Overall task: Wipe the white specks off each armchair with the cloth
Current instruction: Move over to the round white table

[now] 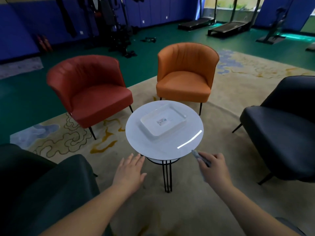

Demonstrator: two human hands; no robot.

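Head view: left hand [130,171] flat, right hand [213,167] prob. round cloth [196,155].

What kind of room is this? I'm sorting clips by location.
Probably a gym's lounge corner: treadmills and an exercise machine stand at the back, while armchairs ring a small round table on a rug.

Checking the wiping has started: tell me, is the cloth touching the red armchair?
Apart. The head view shows the cloth held in the right hand near the table, with rug between it and the red armchair.
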